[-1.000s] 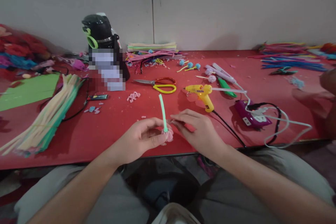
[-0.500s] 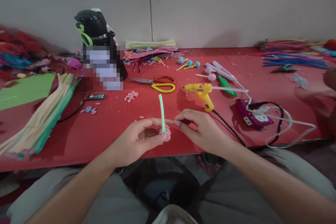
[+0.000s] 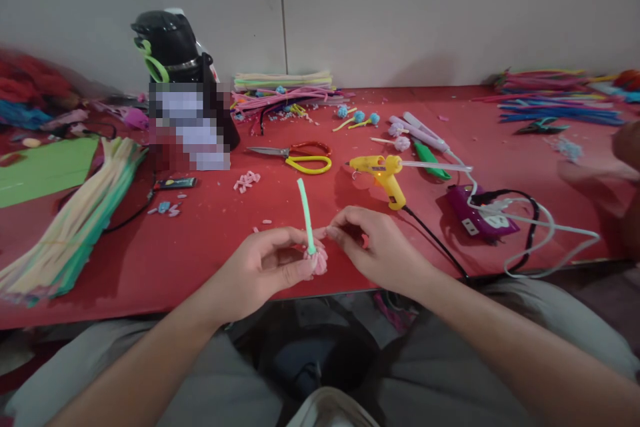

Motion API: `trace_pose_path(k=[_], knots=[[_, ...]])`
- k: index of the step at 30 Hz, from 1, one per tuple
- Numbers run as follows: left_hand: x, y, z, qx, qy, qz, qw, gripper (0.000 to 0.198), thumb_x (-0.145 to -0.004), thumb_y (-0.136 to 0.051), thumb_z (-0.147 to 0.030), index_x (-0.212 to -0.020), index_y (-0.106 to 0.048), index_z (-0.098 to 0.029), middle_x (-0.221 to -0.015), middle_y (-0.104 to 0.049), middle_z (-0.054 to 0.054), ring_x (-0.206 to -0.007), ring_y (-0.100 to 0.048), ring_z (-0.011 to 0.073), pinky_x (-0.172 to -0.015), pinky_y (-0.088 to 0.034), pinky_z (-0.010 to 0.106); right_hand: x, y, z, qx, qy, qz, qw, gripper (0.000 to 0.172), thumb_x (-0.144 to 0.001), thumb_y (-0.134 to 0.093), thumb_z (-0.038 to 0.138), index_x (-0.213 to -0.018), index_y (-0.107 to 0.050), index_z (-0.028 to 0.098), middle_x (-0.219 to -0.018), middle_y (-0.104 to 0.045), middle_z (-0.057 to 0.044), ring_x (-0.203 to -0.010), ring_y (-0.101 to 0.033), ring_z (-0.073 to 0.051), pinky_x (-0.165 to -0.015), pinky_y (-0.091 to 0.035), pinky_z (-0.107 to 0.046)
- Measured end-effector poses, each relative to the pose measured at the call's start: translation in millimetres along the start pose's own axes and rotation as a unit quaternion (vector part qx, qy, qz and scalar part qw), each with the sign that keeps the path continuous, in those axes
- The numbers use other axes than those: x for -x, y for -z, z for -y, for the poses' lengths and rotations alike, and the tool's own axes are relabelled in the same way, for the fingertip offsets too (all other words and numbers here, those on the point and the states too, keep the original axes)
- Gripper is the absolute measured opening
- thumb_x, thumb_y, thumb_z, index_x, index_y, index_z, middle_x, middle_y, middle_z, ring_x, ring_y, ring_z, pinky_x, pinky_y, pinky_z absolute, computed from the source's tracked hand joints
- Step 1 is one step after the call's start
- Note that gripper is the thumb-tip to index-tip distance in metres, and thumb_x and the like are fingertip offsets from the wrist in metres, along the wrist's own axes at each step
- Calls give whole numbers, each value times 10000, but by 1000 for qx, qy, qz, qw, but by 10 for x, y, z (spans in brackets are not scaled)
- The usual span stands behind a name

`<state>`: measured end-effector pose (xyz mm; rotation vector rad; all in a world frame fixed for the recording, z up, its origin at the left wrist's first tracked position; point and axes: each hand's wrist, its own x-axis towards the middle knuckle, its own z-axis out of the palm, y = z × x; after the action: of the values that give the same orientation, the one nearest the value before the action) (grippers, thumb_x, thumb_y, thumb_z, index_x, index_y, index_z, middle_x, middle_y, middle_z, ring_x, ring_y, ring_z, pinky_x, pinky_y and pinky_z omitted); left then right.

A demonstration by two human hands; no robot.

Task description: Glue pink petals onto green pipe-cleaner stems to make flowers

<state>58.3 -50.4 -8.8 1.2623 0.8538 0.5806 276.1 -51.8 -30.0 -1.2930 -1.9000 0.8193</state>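
Note:
Between the thumb and fingers of my left hand (image 3: 265,260) is a pink pipe-cleaner flower (image 3: 319,263). Its mint-green stem (image 3: 305,213) points up and leans slightly left. My right hand (image 3: 375,240) is just to the right, thumb and index pinched together at the tip of my left index finger. What that pinch holds, if anything, is too small to make out. Beyond my hands lie a small heap of cut pink pipe-cleaner pieces (image 3: 247,181), scissors (image 3: 307,163) with red and yellow handles, and a yellow glue gun (image 3: 383,177).
At left are a black bottle (image 3: 173,47), a lighter (image 3: 175,183) and cream-and-green pipe cleaners (image 3: 75,227). A purple power strip (image 3: 473,217) with tangled cables sits at right. Another person's hand (image 3: 600,177) rests at the far right. Finished pompoms (image 3: 359,117) lie toward the wall.
The view has shifted slightly. Both hands stay almost in place; the right fingertips are a little closer to the left index finger, and the stem leans a bit more left.

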Motion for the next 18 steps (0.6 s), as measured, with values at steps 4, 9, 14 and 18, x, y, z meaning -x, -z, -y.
trace_pose_path(k=[4,9,14,18], knots=[[-16,-26,50,17,-7,-6,1000,143,-864,-757,-311,-921,-737,-181,-919,-732,45,-869,-683,139,-845,-559,231,21,-53,-18,27,19,-31,999,152,-919,-508,158,-783,-566,194,-760,-646,-49,-657,-563,-159,-592,-410,-284],[-31,-41,76,12,-27,-4,1000,122,-886,-735,-292,-932,-731,-180,-924,-713,31,-858,-669,119,-843,-547,214,35,-75,-43,64,45,-46,996,142,-913,-521,120,-804,-582,187,-787,-649,-53,-679,-574,-162,-608,-420,-283],[-61,-54,61,21,-17,-37,999,144,-903,-714,-294,-948,-726,-157,-950,-725,44,-894,-684,131,-835,-558,209,23,-16,-16,58,75,-70,993,133,-918,-615,149,-793,-648,178,-728,-644,-17,-640,-563,-127,-600,-425,-253],[-58,-65,47,24,6,-64,998,175,-871,-749,-303,-941,-713,-147,-905,-727,38,-878,-694,135,-831,-565,211,25,38,46,41,127,-87,987,110,-908,-656,169,-800,-674,173,-725,-665,-12,-632,-585,-112,-611,-458,-234]])
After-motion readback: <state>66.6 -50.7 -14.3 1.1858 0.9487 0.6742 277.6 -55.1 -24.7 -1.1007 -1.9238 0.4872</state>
